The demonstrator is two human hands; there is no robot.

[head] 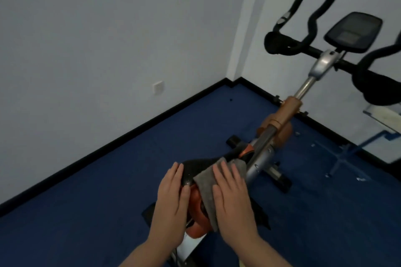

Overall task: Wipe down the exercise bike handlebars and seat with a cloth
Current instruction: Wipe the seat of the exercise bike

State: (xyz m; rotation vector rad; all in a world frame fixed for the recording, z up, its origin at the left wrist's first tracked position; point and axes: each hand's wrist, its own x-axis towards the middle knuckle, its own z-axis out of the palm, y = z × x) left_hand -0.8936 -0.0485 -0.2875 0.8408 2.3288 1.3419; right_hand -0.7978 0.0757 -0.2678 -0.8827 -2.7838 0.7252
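Right grip (233,199) flat, fingers straight, pressing grey cloth (206,188) onto seat (195,169), left grip (173,199) released, resting beside cloth

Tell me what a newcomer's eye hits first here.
Two flat hands at bottom centre: the right hand presses a grey cloth on the bike seat, the left hand rests on the seat's left side. Then the black handlebars and console at upper right, over blue floor.

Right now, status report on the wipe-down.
Right hand flat on grey cloth, pressing it on seat. Left hand flat on seat's side. Nothing blocking.
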